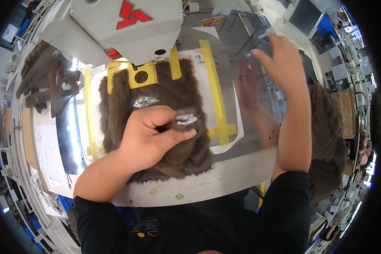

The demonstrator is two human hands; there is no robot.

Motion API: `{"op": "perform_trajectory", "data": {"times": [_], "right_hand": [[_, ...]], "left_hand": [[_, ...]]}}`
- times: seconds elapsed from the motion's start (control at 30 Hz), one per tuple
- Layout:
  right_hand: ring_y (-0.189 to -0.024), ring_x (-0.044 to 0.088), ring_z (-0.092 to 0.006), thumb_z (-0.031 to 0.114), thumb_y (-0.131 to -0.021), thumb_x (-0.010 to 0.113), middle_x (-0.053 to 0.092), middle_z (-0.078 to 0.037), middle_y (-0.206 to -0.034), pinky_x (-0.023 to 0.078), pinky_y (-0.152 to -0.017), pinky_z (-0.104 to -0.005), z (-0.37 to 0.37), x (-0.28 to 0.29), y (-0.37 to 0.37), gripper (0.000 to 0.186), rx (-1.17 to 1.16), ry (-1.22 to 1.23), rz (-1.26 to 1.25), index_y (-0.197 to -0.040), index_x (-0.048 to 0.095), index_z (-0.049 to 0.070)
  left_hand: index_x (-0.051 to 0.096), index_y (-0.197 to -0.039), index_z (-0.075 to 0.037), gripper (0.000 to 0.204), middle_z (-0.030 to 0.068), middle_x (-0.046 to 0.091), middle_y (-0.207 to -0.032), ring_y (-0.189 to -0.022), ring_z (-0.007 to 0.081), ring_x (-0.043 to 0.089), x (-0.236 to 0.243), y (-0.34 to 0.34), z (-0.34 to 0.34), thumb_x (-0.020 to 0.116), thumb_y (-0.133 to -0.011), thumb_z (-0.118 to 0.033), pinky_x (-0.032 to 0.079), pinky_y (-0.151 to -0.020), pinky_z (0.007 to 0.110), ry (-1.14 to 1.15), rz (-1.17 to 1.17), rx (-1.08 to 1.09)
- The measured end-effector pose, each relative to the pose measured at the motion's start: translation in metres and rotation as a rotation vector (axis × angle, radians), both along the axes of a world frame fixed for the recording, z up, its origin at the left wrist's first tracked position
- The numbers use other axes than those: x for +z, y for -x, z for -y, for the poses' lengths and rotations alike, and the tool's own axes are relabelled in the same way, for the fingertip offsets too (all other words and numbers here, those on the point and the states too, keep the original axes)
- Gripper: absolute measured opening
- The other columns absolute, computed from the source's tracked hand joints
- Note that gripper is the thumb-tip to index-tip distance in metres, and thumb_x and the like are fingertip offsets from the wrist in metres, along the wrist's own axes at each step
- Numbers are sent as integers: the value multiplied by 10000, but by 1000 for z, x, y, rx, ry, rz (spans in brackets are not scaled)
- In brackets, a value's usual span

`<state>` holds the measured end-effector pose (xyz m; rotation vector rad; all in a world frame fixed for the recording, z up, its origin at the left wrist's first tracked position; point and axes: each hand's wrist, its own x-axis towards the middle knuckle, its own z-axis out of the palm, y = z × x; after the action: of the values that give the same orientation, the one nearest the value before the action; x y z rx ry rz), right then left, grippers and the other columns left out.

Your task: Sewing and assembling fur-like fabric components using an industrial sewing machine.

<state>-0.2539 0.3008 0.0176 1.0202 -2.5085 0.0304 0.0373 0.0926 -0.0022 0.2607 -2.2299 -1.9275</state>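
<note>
A piece of brown fake fur [178, 97] lies flat on the machine table, under a yellow clamp frame [140, 74] below the white sewing machine head [114, 29]. My left hand [152, 135] rests on the fur with its fingers curled, thumb and forefinger pinching a small white patch [186, 119]. A silvery patch [145, 101] lies on the fur just above that hand. My right hand [281, 59] is raised with fingers apart and touches a clear plastic sheet [249, 84] that is lifted over the table's right half.
Yellow tape strips [213, 76] mark a frame on the table. A pile of brown fur pieces [46, 76] lies at far left, another heap [328, 135] at right. Paper sheets [48, 150] lie at left. The table's front edge [207, 182] runs below the fur.
</note>
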Motion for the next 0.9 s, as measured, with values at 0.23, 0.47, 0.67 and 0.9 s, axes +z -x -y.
{"op": "perform_trajectory", "data": {"times": [0.23, 0.47, 0.67, 0.9], "right_hand": [[-781, 669, -164, 295, -816, 866, 734, -86, -914, 522, -672, -332, 51, 25, -135, 490, 760, 267, 1195, -1186, 713, 13], [-569, 519, -43, 216, -823, 861, 633, -1, -682, 418, -539, -229, 51, 26, -125, 346, 591, 226, 1589, -1072, 742, 7], [-604, 532, -48, 189, -866, 833, 638, 2, -693, 415, -548, -234, 54, 12, -120, 250, 621, 266, 1604, -993, 749, -9], [-714, 618, -59, 123, -905, 791, 679, -2, -791, 513, -612, -255, 75, 2, -80, 204, 307, 253, 1559, -1010, 724, -39]], "left_hand": [[467, -789, -48, 366, -39, 424, -722, -676, 62, 389, 4, -6, -1, 828, -826, 1, 362, -570, 282, -117, 109, 50], [373, -1034, -112, 529, -22, 445, -862, -748, 61, 410, 2, -4, -5, 832, -817, 34, 385, -642, 242, -362, 76, -35], [370, -1122, -102, 535, 2, 491, -775, -665, 66, 447, 9, -5, -1, 825, -858, -6, 412, -611, 250, -60, 50, -96], [568, -1387, -10, 523, 213, 670, -901, -764, 410, 656, 16, 4, 17, 624, -868, 20, 530, -699, 467, 562, -45, -397]]}}
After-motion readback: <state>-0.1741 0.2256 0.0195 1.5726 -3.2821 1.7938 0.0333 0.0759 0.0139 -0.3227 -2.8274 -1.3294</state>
